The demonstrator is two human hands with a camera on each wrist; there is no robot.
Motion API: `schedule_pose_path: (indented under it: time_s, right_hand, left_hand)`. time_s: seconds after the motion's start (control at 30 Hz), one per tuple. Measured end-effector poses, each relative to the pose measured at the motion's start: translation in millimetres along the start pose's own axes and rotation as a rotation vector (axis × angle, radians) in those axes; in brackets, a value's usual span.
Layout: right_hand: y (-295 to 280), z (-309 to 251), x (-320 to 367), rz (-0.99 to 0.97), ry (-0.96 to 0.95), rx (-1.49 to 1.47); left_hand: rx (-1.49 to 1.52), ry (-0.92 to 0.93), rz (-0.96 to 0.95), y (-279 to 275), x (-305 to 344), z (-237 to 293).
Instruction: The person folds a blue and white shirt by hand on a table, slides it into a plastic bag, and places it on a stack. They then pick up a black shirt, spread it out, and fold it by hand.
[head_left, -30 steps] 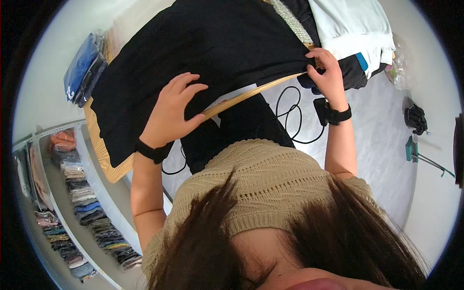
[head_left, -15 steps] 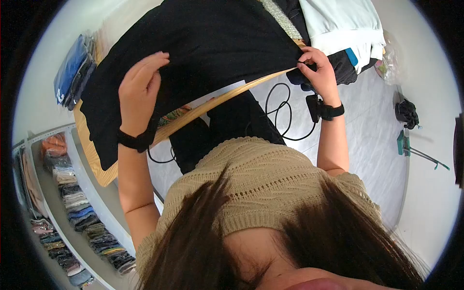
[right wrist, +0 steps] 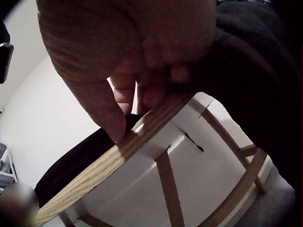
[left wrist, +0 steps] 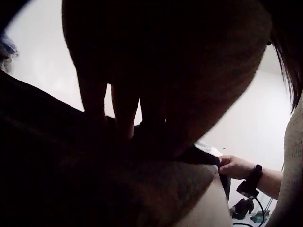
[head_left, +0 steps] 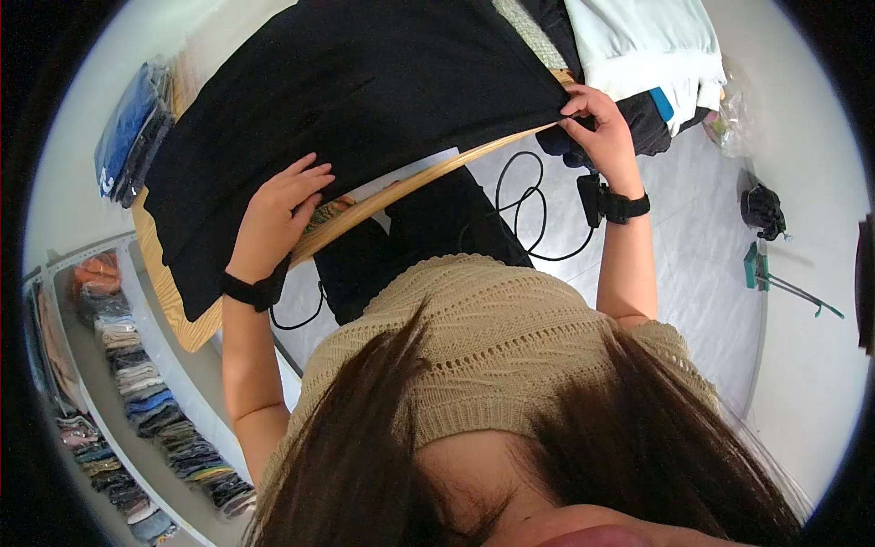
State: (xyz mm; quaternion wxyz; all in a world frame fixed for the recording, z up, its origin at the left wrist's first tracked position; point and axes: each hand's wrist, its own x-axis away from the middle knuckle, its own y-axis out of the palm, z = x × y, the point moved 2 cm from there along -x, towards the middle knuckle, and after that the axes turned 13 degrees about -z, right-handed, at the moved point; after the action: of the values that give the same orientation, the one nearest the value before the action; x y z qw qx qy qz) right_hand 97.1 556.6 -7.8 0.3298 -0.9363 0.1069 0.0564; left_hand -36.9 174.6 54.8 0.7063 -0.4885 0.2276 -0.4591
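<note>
A large black cloth lies spread over a wooden table, its near edge running roughly beside the table edge. My left hand rests on the cloth's near left part, fingers extended; in the left wrist view the hand is a dark shape with fingertips down on the cloth. At the cloth's right corner my right hand pinches the hem between thumb and fingers. The right wrist view has this hand with its thumb at the wooden edge; part of its grip is hidden.
White garment and dark clothes lie to the right. Blue bagged clothes stand at the back left. Shelves hold folded clothes at lower left. A black cable loops below the table's right side.
My left hand moved left, lifted with its fingers drawn together, then came down lower on the cloth. The right hand stays at the corner. The view shifted slightly.
</note>
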Motion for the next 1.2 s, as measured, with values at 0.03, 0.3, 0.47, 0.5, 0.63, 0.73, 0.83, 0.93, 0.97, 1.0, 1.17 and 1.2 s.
schedule_pose_path:
  time_s: [0.03, 0.3, 0.47, 0.5, 0.63, 0.73, 0.83, 0.93, 0.97, 1.0, 1.17, 1.2]
  right_hand:
    - [0, 0, 0, -0.004, -0.002, 0.010]
    - [4, -1, -1, -0.005, 0.023, -0.046]
    - [4, -4, -1, -0.017, 0.081, -0.084]
    - [4, -1, -1, -0.026, 0.061, -0.060]
    - [4, -1, -1, -0.028, 0.059, -0.051]
    - [3, -5, -1, -0.024, 0.060, -0.042]
    - [3, -5, -2, -0.030, 0.047, -0.044]
    - [3, -5, -1, -0.030, 0.051, -0.035]
    - [3, -3, -1, -0.031, 0.044, -0.043]
    - [3, -3, -1, -0.031, 0.037, -0.051]
    - [4, 0, -1, -0.031, 0.048, -0.056]
    - [4, 0, -1, -0.034, 0.045, -0.062]
  left_hand:
    - [0.018, 0.032, -0.017, -6, 1, 2]
    - [0.399, -0.443, 0.310, -30, -17, -53]
    - [0.467, -0.329, 0.156, -17, -46, -49]
    - [0.509, -0.317, 0.109, -16, -50, -46]
    - [0.650, -0.403, 0.038, -20, -60, -46]
    - [0.800, -0.419, -0.045, -21, -61, -50]
    - [0.836, -0.431, -0.027, -17, -62, -57]
    - [0.829, -0.412, -0.046, -22, -61, -48]
    - [0.886, -0.401, -0.049, -23, -63, -48]
    - [0.942, -0.390, -0.052, -22, -64, -49]
    - [1.101, -0.275, 0.036, -18, -67, -53]
    - [1.176, -0.253, 0.050, -19, -68, -52]
